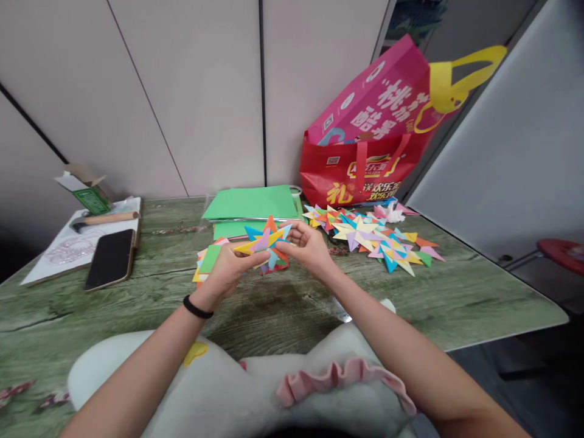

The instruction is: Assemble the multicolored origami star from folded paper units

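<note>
Between my two hands is a folded paper star (263, 241) with yellow, purple, orange and blue points, raised above the table. My left hand (228, 263) grips its left side, thumb laid along the front. On the right side, my right hand (308, 243) pinches a light blue point between thumb and fingers. Behind my left hand lie loose coloured paper squares (208, 260), partly covered by it. To the right of my right hand spreads a pile of multicoloured paper stars (365, 234), several overlapping.
Green paper sheets (255, 202) lie at the back. A red gift bag (328, 176) holding a pink box (365, 97) leans by the wall. Left are a black phone (109, 258), a wooden-handled hammer (114, 217) and a small green box (93, 198). A pale plush cushion (219, 389) fills my lap.
</note>
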Action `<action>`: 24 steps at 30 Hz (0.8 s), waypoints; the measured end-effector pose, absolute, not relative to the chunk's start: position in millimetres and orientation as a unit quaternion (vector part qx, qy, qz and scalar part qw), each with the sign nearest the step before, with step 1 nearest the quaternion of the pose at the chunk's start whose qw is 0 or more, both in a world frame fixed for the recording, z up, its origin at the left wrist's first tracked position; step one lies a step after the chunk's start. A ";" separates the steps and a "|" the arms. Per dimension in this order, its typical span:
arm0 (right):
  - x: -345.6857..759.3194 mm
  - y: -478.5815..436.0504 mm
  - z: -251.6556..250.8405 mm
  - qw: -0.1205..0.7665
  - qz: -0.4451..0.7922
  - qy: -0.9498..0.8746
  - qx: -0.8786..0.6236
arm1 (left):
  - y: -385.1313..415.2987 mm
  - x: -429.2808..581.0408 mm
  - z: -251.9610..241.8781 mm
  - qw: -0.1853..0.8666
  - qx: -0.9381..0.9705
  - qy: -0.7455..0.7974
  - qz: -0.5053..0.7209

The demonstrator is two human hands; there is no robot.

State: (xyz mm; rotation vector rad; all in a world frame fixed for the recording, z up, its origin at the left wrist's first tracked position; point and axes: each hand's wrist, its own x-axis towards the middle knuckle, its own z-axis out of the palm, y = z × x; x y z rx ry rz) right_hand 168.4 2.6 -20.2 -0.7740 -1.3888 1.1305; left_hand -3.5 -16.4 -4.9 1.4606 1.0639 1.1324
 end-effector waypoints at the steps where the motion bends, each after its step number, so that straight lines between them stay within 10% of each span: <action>1: 167.3 2.6 -21.7 0.558 0.473 -0.598 -0.329 | -16.3 -3.3 -5.3 0.453 0.612 0.446 0.471; 13: 168.8 -12.5 -11.7 0.593 0.068 -0.721 -0.353 | -23.7 0.7 -0.4 0.290 0.680 0.466 0.486; 24: 166.3 -15.0 -11.7 0.574 0.004 -0.745 -0.341 | -22.7 -0.4 -2.9 0.232 0.712 0.454 0.483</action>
